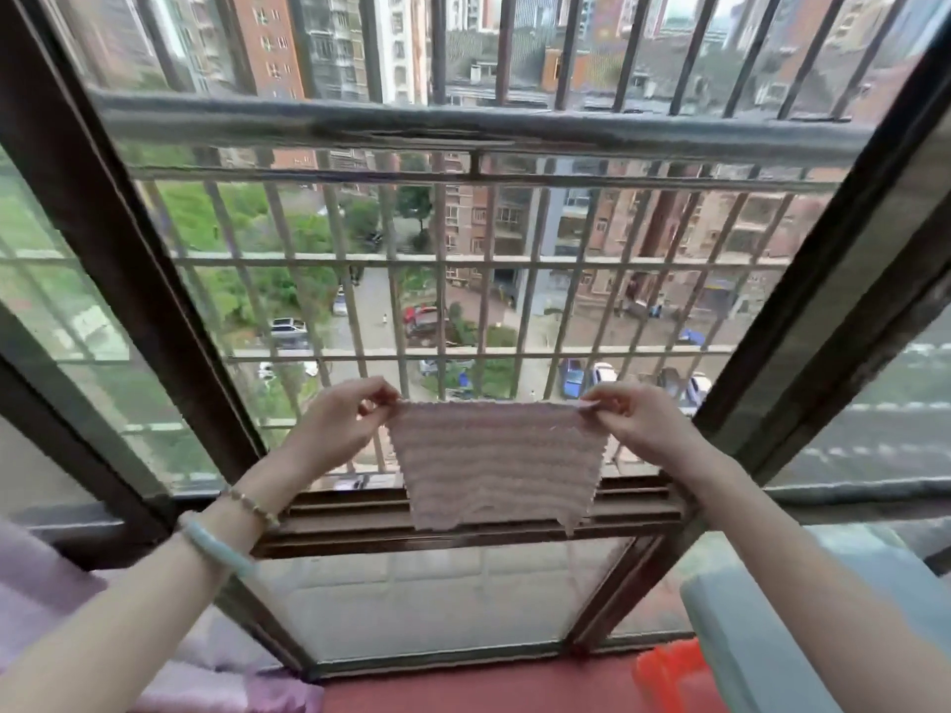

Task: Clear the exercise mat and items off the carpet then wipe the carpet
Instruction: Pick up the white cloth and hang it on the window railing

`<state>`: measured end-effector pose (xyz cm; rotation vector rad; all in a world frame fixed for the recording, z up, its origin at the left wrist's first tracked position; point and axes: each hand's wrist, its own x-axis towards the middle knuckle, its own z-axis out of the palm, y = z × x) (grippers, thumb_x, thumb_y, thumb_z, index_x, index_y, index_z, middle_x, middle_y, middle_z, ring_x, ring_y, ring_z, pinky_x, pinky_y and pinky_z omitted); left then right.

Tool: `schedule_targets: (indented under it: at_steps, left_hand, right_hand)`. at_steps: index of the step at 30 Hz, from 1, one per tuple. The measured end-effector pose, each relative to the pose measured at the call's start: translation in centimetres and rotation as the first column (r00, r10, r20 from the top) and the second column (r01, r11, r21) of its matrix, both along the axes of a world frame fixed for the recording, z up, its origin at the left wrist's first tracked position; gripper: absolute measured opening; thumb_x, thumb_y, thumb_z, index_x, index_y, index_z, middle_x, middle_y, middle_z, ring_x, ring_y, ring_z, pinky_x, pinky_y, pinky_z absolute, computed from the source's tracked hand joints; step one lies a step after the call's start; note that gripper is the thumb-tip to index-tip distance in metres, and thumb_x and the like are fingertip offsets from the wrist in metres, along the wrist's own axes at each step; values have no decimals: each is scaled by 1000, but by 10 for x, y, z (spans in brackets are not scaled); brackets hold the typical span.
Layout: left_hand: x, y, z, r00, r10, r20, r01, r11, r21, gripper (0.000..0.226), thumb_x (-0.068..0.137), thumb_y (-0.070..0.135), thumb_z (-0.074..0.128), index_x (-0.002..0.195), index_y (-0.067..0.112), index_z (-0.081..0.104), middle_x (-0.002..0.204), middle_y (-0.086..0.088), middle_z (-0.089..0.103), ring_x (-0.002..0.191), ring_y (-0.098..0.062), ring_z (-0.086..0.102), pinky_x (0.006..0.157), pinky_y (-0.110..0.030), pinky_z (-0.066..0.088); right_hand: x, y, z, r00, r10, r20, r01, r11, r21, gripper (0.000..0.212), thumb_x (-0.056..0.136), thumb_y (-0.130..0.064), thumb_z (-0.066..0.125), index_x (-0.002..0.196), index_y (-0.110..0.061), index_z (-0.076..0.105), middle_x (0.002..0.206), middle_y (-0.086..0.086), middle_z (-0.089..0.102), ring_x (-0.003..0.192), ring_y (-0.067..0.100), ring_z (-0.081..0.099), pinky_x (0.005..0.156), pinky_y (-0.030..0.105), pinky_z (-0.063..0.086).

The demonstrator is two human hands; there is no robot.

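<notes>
A pale pink ribbed cloth (494,465) hangs stretched flat in front of an open window. My left hand (345,419) pinches its top left corner and my right hand (633,419) pinches its top right corner. The cloth's lower edge dangles over the window sill track (360,522). Both arms reach forward at about the same height. No mat or carpet shows in this view.
Metal security bars (463,259) close off the window opening, with a thick rail (463,126) above. Dark window frames (128,259) stand on either side. A lilac fabric (46,599) lies bottom left; an orange object (669,676) and a pale blue roll (731,625) sit bottom right.
</notes>
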<state>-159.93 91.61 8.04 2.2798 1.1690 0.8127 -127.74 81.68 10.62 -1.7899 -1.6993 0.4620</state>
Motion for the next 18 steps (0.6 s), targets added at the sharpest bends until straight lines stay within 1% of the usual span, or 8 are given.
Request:
schedule_targets:
  at_steps: [2,4,6,8,10,13,17,18]
  left_hand:
    - [6,21,4,1000,15,15,-15,1000,18,20,84,-3,64,93,13,68,82,16,62,75,2,57,70,-5,46]
    - [10,38,7,999,41,28,-42,998,53,21,83,-4,63,96,12,68,82,15,62,75,4,57,69,-2,44]
    - [12,51,6,998,53,44,-56,995,80,23,83,-5,62,98,11,67,83,13,61,76,1,58,71,-8,48]
    - [12,62,1,997,59,47,-63,994,91,22,83,-5,63,98,10,68,84,7,65,76,-11,62,76,-20,53]
    - [9,67,-10,997,70,29,-72,995,71,20,83,-3,63,97,10,68,88,2,67,79,-14,64,76,-19,52]
    - [3,67,-35,993,119,6,-119,993,-8,17,84,2,65,95,13,69,87,6,66,76,-5,62,69,-7,46]
    - [-5,56,-78,991,121,-62,-124,991,-44,14,80,1,70,88,12,71,83,6,66,73,-14,62,68,-18,46]
    - [-7,52,-88,991,115,-73,-119,991,-57,14,79,-1,70,87,11,71,82,5,66,72,-12,60,69,-16,44]
  right_hand:
    - [1,20,1,1000,-16,5,16,1000,3,13,84,-6,65,94,-10,73,77,-8,66,69,-9,56,67,14,44]
    - [2,37,0,999,-34,9,33,999,31,17,84,-5,65,99,-8,72,81,-5,66,71,-8,54,67,6,43]
    - [2,51,0,999,-47,14,47,998,50,19,85,-2,62,101,-7,72,83,-6,63,73,-7,54,66,0,38]
    - [1,65,-5,999,-45,5,45,998,48,23,85,1,59,102,-6,71,88,-2,65,79,5,58,74,6,40]
    - [0,76,-14,999,-44,-24,45,999,30,25,84,4,57,104,-4,70,93,4,68,85,11,59,79,10,43]
    - [-3,84,-36,999,-14,-52,13,1000,-26,25,85,5,58,106,-3,69,93,0,65,80,6,58,73,-3,40]
    - [-6,84,-75,995,-27,-92,14,991,-137,23,84,4,58,101,-5,72,87,-2,65,80,5,57,71,-2,39]
    - [-6,82,-85,995,-27,-97,10,985,-172,22,84,3,59,100,-5,72,89,-1,66,81,6,59,74,2,42]
